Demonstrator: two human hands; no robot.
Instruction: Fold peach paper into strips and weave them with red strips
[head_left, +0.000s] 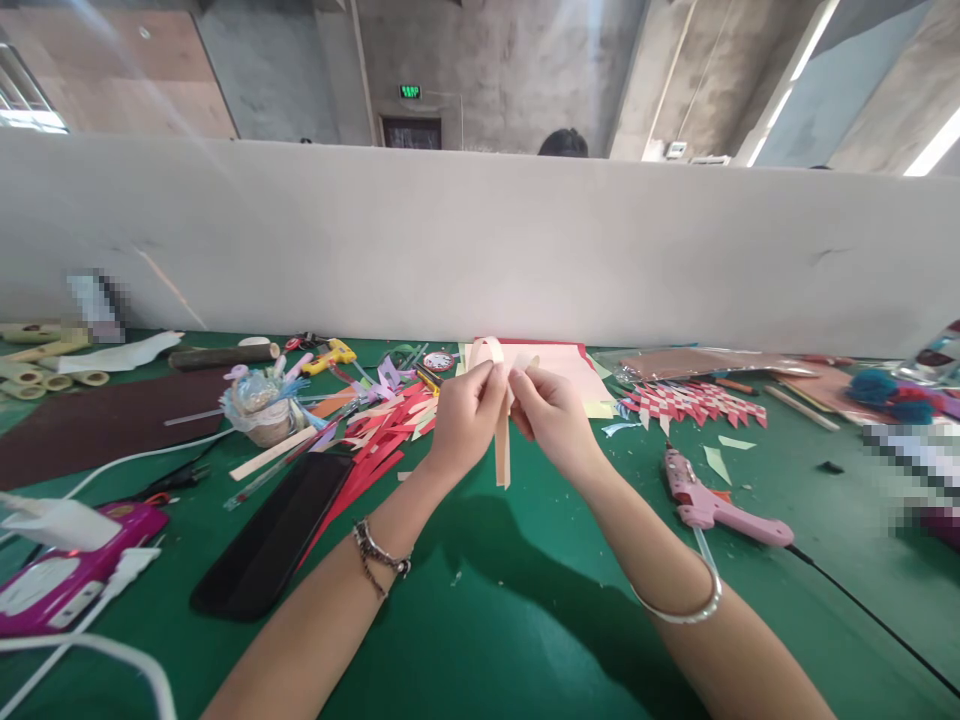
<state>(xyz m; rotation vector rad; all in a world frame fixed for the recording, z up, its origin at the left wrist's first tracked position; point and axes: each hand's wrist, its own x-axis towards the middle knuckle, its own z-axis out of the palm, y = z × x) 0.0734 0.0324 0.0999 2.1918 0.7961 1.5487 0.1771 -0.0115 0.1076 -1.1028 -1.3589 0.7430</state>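
Observation:
Above the green table, my left hand (471,412) and my right hand (550,412) meet, fingertips close together. Between them is a cream paper strip (502,455), looped at the top with one end hanging straight down. Both hands are closed in a pinch on it; the fold at the fingertips is partly hidden. Behind the hands lie pale pink sheets of paper (562,372) with a red sheet under them. To the left is a pile of red and cream paper strips (394,420). A woven red and white paper piece (694,403) lies on the right.
A pink glue gun (724,510) with a black cord rests right of my right arm. At left are a black pouch (274,535), a magenta power strip (124,535) with white cables, and a yellow tool (330,356). A white partition (480,245) stands behind the table (480,620).

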